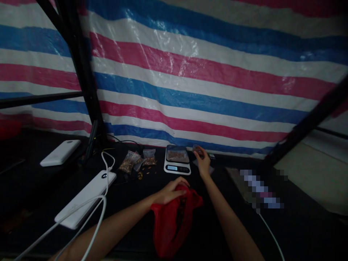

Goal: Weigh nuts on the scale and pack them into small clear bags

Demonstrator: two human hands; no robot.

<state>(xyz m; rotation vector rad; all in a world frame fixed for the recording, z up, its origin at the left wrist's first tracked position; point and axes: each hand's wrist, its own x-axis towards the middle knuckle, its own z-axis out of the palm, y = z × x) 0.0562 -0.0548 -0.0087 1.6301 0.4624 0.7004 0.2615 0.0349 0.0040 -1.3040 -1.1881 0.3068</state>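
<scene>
My left hand point(172, 192) grips the upper edge of a red plastic bag point(168, 232), whose mouth gapes and shows dark contents I cannot make out. Just right of the kitchen scale point(177, 168), my right hand point(202, 161) pinches a small clear plastic thing point(197, 148); its kind is too dim to tell. On the scale's platform is a dark, shallow tray point(177, 154) with brownish pieces in it. The scale's display is lit. Partly under my right wrist lies a clear plastic bag point(211, 169).
Small zip bags point(129, 162) of brown pieces lie left of the scale, with loose pieces point(140, 175) nearby. A white power bank point(84, 199) with a white cable point(102, 203) sits at left, another white power bank point(60, 153) behind. A striped sheet point(190, 83) hangs behind the black table.
</scene>
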